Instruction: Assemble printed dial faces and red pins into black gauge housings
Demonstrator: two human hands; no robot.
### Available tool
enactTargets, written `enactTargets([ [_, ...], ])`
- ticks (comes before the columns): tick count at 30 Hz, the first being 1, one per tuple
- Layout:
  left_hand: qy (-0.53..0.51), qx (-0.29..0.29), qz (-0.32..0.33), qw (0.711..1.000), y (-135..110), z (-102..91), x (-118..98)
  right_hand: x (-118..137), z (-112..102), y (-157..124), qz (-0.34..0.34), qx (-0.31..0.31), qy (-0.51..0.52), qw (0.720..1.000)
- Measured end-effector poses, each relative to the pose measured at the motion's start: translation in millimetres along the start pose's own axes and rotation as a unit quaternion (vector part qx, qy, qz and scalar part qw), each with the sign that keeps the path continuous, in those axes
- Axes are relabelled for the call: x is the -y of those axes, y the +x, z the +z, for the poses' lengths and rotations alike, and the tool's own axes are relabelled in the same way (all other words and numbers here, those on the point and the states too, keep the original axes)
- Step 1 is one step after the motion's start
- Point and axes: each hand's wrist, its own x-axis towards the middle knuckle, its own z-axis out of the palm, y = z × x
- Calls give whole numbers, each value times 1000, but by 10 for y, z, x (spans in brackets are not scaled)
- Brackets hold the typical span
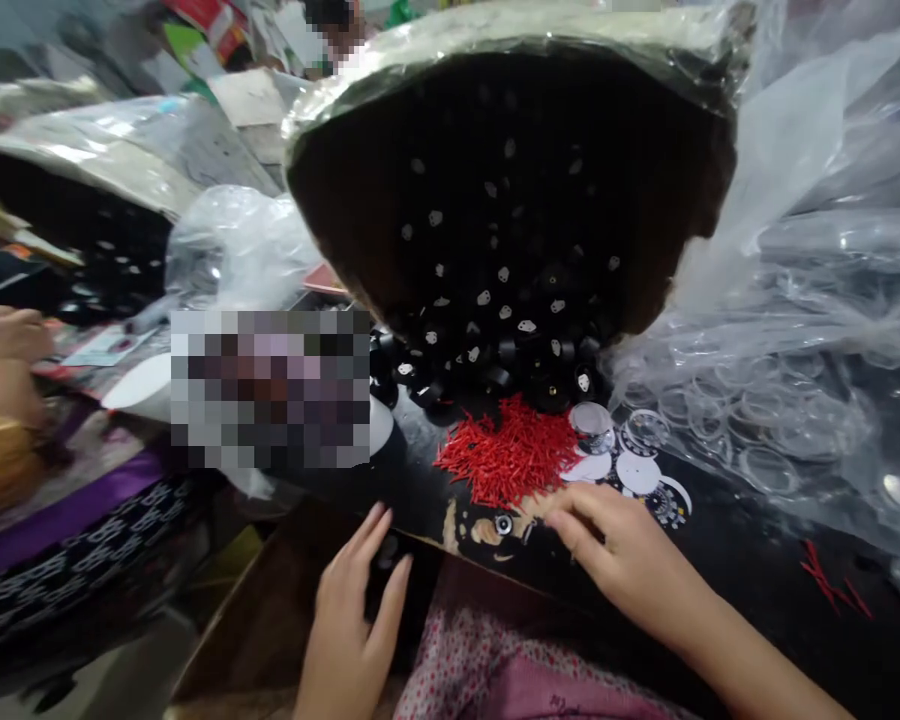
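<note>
My left hand (pixel 356 610) is at the table's front edge, over an open cardboard box (pixel 232 620). Its fingers are stretched out and the thumb stands apart. My right hand (pixel 622 545) is closed in a pinch by the near edge of a pile of thin red pieces (pixel 510 445); whatever is between its fingertips is too small to make out. Left of those fingertips lies a small ring-shaped part (pixel 503 524). Round white discs (pixel 637 473) and a printed dial (pixel 669 503) lie just beyond the right hand.
A large plastic-lined sack (pixel 510 60) lies tipped open, spilling black round parts (pixel 506 350) with pale plates. Clear plastic bags with transparent discs (pixel 765 410) crowd the right. A few red pieces (pixel 832 580) lie at right. Another person's hand (pixel 4 350) shows at far left.
</note>
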Motion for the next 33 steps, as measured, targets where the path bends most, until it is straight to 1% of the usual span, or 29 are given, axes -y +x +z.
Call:
enactTargets([
  [1, -11, 1, 41, 999, 209, 56, -122, -7, 26, 9, -18, 13, 3, 1000],
  [2, -26, 12, 59, 998, 445, 128, -243, -24, 49, 12, -25, 13, 4, 1000],
  [4, -29, -5, 74, 997, 932, 288, -433, -88, 72, -4, -6, -17, 7, 1000],
  [6, -32, 0, 80, 996, 1322, 423, -518, -175, 69, -36, 30, -67, 23, 997],
  [7, -37, 6, 80, 996, 1449, 469, -529, -213, 64, -52, 45, -89, 34, 994],
  [8, -45, 12, 78, 996, 1524, 496, -529, -241, 61, -67, 56, -105, 44, 992],
  [9, -57, 18, 74, 995, 1548, 502, -526, -258, 61, -76, 62, -116, 52, 990],
  [11, -89, 27, 60, 994, 1463, 451, -539, -257, 70, -77, 62, -120, 61, 989],
  [12, -110, 32, 50, 992, 1367, 403, -564, -245, 77, -67, 60, -116, 64, 989],
  [14, -161, 54, 33, 985, 1100, 300, -654, -213, 93, -26, 49, -97, 73, 991],
  [16, -214, 105, 23, 971, 783, 252, -780, -185, 106, 28, 25, -62, 82, 994],
  [18, -260, 173, 17, 950, 476, 304, -901, -159, 113, 66, -9, -30, 71, 997],
  [19, -307, 200, -4, 930, 341, 361, -948, -142, 115, 67, -27, -26, 55, 998],
  [20, -374, 224, -42, 899, 221, 426, -985, -120, 116, 52, -41, -33, 32, 998],
  [21, -452, 243, -94, 853, 120, 492, -1011, -92, 116, 22, -55, -48, 6, 997],
  [22, -528, 256, -153, 795, 39, 550, -1029, -62, 116, -18, -69, -63, -22, 995],
  [23, -588, 265, -213, 734, -18, 597, -1037, -35, 115, -63, -88, -74, -51, 992],
  [24, -624, 267, -264, 685, -48, 634, -1037, -16, 112, -106, -110, -73, -78, 988],
  [25, -635, 262, -298, 663, -54, 664, -1030, -12, 102, -146, -133, -64, -100, 984],
  [26, -633, 255, -324, 656, -41, 689, -1018, -23, 83, -180, -153, -52, -113, 980],
  [27, -626, 245, -341, 658, -16, 711, -1005, -50, 49, -210, -158, -41, -114, 980],
  [28, -617, 239, -350, 663, 11, 727, -995, -88, 0, -235, -143, -42, -112, 982],
  [29, -611, 237, -353, 668, 33, 738, -994, -135, -64, -253, -105, -59, -115, 986],
  [30, -609, 237, -350, 671, 46, 742, -1004, -187, -136, -261, -45, -83, -130, 987],
  [31, -612, 240, -344, 670, 48, 739, -1027, -242, -209, -258, 27, -107, -159, 981],
  [32, -618, 240, -337, 668, 39, 732, -1063, -297, -275, -243, 96, -123, -198, 968],
  [33, -625, 239, -329, 666, 21, 722, -1108, -350, -327, -222, 149, -125, -238, 951],
])
